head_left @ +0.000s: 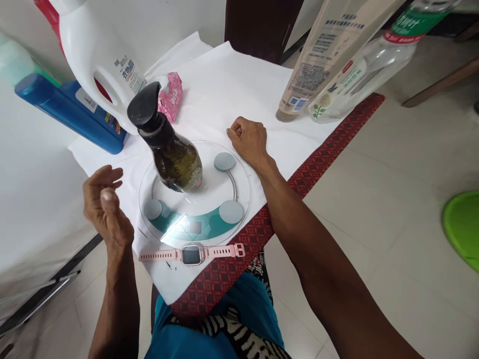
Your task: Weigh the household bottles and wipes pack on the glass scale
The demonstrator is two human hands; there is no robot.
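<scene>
A dark green pump bottle (178, 162) with a black pump head stands on a round glass scale (192, 205). My left hand (108, 202) is raised to the left of the scale, its fingers loosely bent and apart, with nothing in it. On the white cloth just right of the scale rests my right hand (250, 138), closed in a fist, and no object shows in it. A smartwatch with a pink strap (191, 254) lies stretched out along the scale's near edge. The scale's small display (192, 227) is too glary to read.
Behind the pump bottle are a white detergent jug (90, 55), a blue bottle (71, 112) and a pink tissue pack (172, 97). A beige tube (310, 65) and a clear plastic bottle (359, 75) stand at the right. A red patterned border (329, 137) edges the cloth; a green stool (464, 227) stands beyond.
</scene>
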